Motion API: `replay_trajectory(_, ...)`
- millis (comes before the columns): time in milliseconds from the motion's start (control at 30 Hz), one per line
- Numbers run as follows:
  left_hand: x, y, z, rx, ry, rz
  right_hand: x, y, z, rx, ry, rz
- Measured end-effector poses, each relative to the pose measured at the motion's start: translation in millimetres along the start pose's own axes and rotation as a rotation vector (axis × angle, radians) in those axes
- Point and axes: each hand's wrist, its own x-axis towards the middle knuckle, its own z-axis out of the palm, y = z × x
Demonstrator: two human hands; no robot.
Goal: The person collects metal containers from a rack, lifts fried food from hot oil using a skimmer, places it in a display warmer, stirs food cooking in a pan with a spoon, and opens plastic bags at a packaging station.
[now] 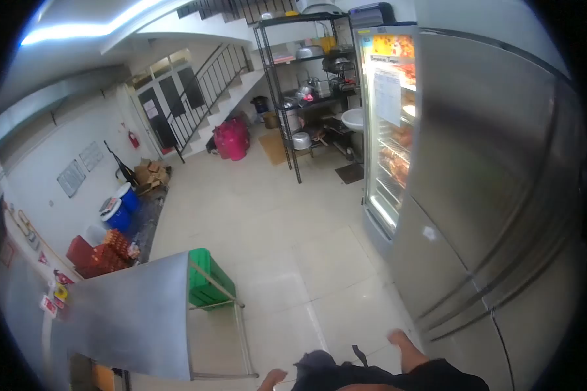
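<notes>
Low in the view, my left hand (272, 378) shows only in part beside my dark clothing, a little right of the metal table's lower leg frame. My right hand (406, 350) is out to the other side, over the pale floor and close to the steel refrigerator front. Both look small and blurred, so their fingers cannot be made out. No held object is visible at either hand. Dark clothing (385, 376) and a thin black strap (359, 355) lie between them.
A steel table (130, 313) stands at left, a green crate (210, 279) beside it. Steel refrigerator doors (482, 163) and a lit glass-door fridge (390, 137) line the right. Farther off are a black shelf rack (310, 101), blue bins (116, 214), a pink bundle (232, 139) and stairs (225, 101).
</notes>
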Motion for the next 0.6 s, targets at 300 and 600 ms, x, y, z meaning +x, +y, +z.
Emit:
replay_trajectory(300, 120.0, -76.0, -184.3, -1.008, -0.134, -0.594, 242.7, -194.6, -486.3, 0.841, 0.473, -0.339)
replay_trajectory(600, 398.5, -90.2, -646.1, -0.315, 0.413, -0.05, 346.1, 40.2, -265.8, -0.254, -0.079, -0.084)
